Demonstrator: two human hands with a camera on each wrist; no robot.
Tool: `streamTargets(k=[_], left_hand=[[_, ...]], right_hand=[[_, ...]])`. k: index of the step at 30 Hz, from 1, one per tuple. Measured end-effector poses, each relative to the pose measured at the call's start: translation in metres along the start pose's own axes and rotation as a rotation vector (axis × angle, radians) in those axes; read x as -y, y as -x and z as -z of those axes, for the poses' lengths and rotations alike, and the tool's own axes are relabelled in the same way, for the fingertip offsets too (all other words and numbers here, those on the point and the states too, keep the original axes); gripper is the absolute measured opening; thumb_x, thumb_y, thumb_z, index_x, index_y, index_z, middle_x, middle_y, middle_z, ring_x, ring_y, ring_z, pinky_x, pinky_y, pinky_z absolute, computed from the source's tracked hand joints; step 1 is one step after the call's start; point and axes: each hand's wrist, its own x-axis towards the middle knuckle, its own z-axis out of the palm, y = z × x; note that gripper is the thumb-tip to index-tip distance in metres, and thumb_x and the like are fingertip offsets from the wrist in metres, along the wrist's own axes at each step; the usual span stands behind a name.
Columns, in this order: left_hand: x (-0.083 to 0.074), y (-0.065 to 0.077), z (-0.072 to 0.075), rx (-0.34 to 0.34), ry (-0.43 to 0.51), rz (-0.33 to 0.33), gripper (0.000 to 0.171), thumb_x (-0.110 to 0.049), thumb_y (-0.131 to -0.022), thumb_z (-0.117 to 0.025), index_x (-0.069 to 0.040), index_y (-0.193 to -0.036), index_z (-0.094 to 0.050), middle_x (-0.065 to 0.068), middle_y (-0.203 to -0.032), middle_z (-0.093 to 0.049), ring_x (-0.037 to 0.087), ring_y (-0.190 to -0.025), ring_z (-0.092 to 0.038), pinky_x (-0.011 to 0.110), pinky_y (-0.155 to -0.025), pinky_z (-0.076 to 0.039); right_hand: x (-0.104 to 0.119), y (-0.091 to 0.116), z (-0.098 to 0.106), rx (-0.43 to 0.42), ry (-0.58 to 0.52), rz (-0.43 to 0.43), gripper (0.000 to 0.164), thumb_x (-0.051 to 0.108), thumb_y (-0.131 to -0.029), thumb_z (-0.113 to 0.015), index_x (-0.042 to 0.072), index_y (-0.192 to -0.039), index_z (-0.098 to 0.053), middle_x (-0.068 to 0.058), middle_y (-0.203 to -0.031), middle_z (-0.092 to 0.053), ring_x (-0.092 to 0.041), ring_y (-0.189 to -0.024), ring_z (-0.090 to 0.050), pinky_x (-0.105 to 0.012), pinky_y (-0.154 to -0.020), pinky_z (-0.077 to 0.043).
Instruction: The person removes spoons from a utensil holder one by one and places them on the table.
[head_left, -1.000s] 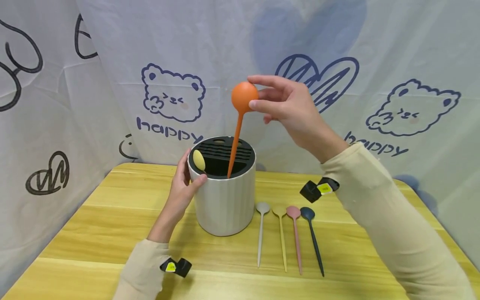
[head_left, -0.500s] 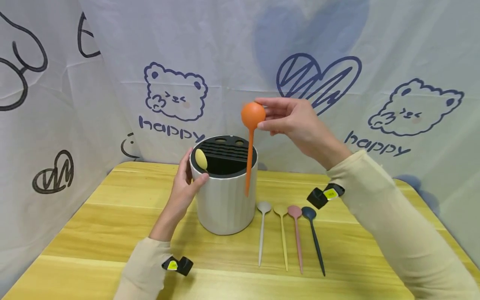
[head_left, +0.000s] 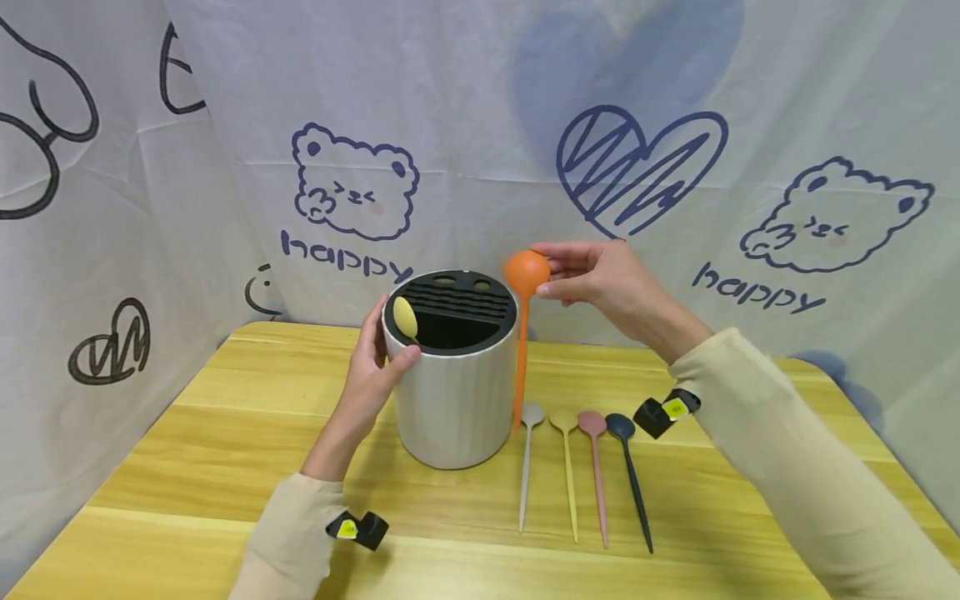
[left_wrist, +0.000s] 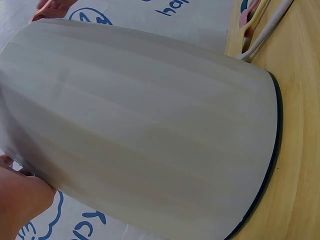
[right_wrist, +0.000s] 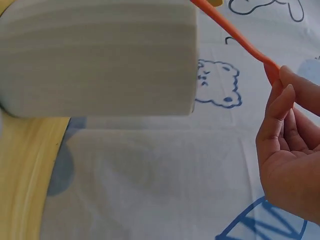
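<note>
An orange spoon point(head_left: 528, 273) hangs upright, bowl up, just right of the white utensil holder point(head_left: 456, 408). My right hand point(head_left: 609, 279) pinches its round bowl between thumb and fingers; the handle tip points down near the table. My left hand point(head_left: 367, 375) grips the holder's left side, with its thumb at the rim. In the holder's black-topped front opening stands a yellow spoon point(head_left: 405, 318), bowl up, its handle hidden inside. The right wrist view also shows the orange spoon point(right_wrist: 240, 37) beside the holder, pinched at the bowl.
Right of the holder, a pale grey spoon point(head_left: 525, 475), a yellow spoon point(head_left: 569, 475), a pink spoon point(head_left: 598, 483) and a dark blue spoon point(head_left: 634, 492) lie in a row on the wooden table point(head_left: 187, 475). A printed curtain point(head_left: 480, 100) hangs behind.
My right hand has carried the orange spoon down and to the right, from above the holder's opening to beside its right wall. My left hand keeps its grip on the holder.
</note>
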Motion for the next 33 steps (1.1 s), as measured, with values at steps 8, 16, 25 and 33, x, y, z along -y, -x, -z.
streamTargets(k=[8, 16, 25, 33], left_hand=[[0.000, 0.000, 0.001, 0.005, -0.017, 0.017, 0.083, -0.027, -0.088, -0.061, -0.009, -0.155, -0.014, 0.005, -0.160, -0.013, 0.015, -0.144, -0.014, 0.035, -0.116, -0.015], [0.000, -0.002, 0.001, 0.010, -0.017, 0.015, 0.082, -0.026, -0.089, -0.059, -0.009, -0.155, -0.013, 0.006, -0.160, -0.013, 0.017, -0.144, -0.013, 0.037, -0.116, -0.015], [-0.001, -0.002, 0.001, 0.010, -0.016, 0.016, 0.083, -0.026, -0.089, -0.060, -0.008, -0.155, -0.013, 0.005, -0.159, -0.014, 0.016, -0.144, -0.014, 0.036, -0.116, -0.016], [0.000, -0.001, 0.001, 0.007, -0.019, 0.020, 0.083, -0.028, -0.089, -0.061, -0.009, -0.155, -0.014, 0.006, -0.159, -0.014, 0.018, -0.145, -0.014, 0.038, -0.116, -0.016]], right_hand=[[-0.024, 0.003, 0.009, 0.029, 0.030, -0.067, 0.053, 0.001, -0.084, -0.071, 0.000, -0.135, -0.055, -0.007, -0.103, -0.069, -0.017, -0.086, -0.063, -0.027, -0.070, -0.052], [-0.048, 0.010, 0.016, 0.072, 0.067, -0.119, 0.053, 0.002, -0.084, -0.071, -0.001, -0.135, -0.054, -0.012, -0.107, -0.067, -0.021, -0.089, -0.062, -0.031, -0.076, -0.053], [-0.075, 0.021, 0.025, 0.114, 0.089, -0.170, 0.053, 0.000, -0.084, -0.070, -0.003, -0.134, -0.054, -0.015, -0.110, -0.066, -0.024, -0.092, -0.062, -0.032, -0.076, -0.054], [-0.102, 0.030, 0.035, 0.141, 0.089, -0.210, 0.056, 0.003, -0.084, -0.071, -0.005, -0.135, -0.051, -0.015, -0.111, -0.066, -0.026, -0.095, -0.063, -0.035, -0.082, -0.054]])
